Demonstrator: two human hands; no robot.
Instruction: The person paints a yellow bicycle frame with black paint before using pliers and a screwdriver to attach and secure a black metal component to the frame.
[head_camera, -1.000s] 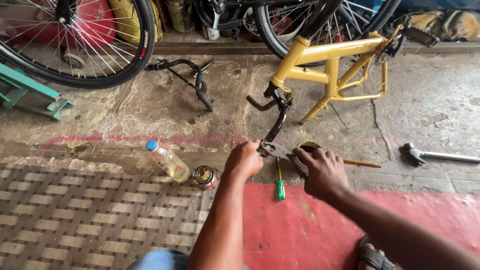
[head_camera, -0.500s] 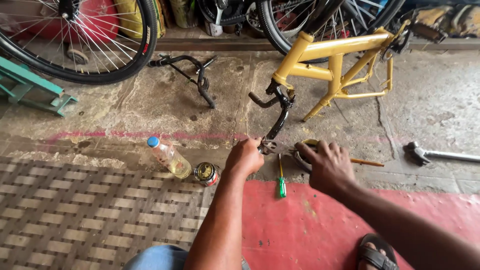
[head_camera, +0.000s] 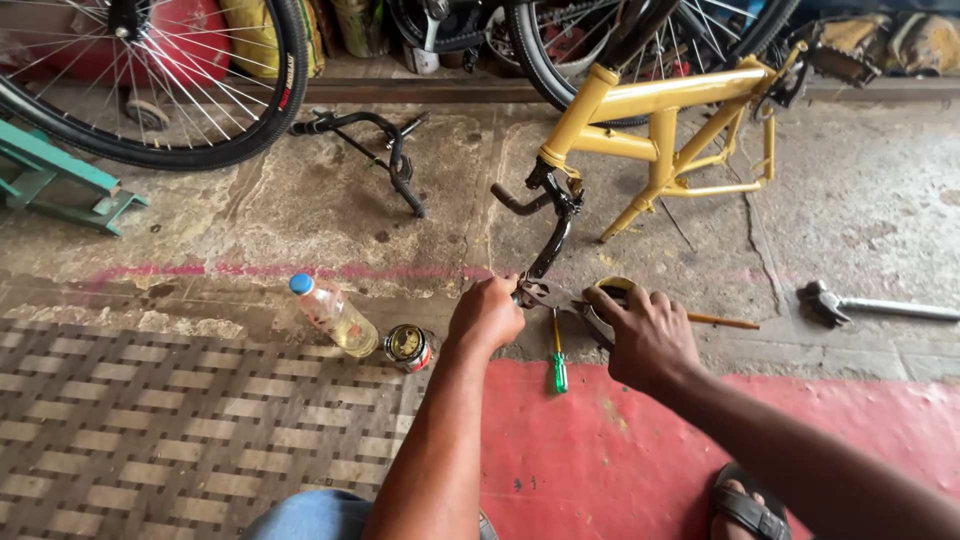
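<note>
- The fork (head_camera: 553, 245), a black bicycle part, lay on the concrete floor (head_camera: 300, 210) just below the yellow frame (head_camera: 660, 130), its lower end at the person's hands, apparently laid flat so that end could be worked on.
- The yellow frame stood tilted against parked wheels at the back, near enough for the fork's top to touch or almost touch its head tube.
- A large wheel (head_camera: 150, 90) filled the upper left corner; a black handlebar (head_camera: 385, 150) lay on the floor between it and the frame.
- The left hand (head_camera: 487, 318) had its fingers curled shut on the fork's lower end, seemingly steadying it.
- The right hand (head_camera: 648, 335) pressed down beside it, fingers bent over a dark tool (head_camera: 590, 318); whether they clamped it could not be told.
- A wrench (head_camera: 870, 305) lay well apart at right.
- A plastic bottle (head_camera: 335, 315) of yellowish liquid lay on its side beside a small tin (head_camera: 408, 347), both within reach.
- A green screwdriver (head_camera: 559, 355) lay between the hands, across the edge of a red mat (head_camera: 600, 450).
- The floor was cracked, stained concrete; a woven mat (head_camera: 150, 420) covered the near left.
</note>
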